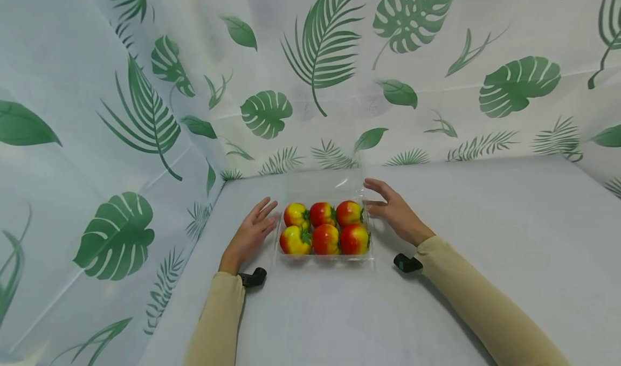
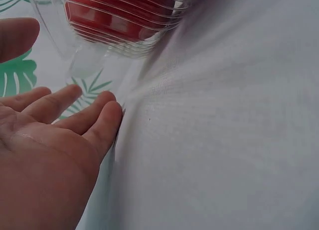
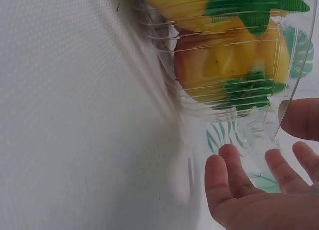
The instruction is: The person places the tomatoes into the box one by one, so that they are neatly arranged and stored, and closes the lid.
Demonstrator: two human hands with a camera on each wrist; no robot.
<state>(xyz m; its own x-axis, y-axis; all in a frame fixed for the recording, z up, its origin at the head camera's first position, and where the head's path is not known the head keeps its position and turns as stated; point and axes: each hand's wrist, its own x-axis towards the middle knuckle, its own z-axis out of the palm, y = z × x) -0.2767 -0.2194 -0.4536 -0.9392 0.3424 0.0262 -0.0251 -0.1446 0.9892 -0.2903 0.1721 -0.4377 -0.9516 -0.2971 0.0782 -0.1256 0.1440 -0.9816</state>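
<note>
A clear plastic clamshell box (image 1: 324, 257) lies on the table with its lid (image 1: 315, 184) raised at the back. Inside sit several shiny red-and-yellow fruits (image 1: 326, 239) with green leafy tops, in two rows. Beside the box's left wall is my left hand (image 1: 248, 241), fingers spread and nothing in them; the left wrist view shows its palm (image 2: 50, 150) below a red fruit behind the ribbed wall. On the other side, my right hand (image 1: 401, 215) has loosely extended fingers by the back right corner. In the right wrist view its thumb (image 3: 301, 119) is at the box's rim; contact is unclear.
A white cloth covers the table (image 1: 315, 312). Behind and to the left hang white curtains (image 1: 339, 80) printed with green leaves. Each wrist carries a small black camera (image 1: 407, 263) beside a beige sleeve (image 1: 475, 296).
</note>
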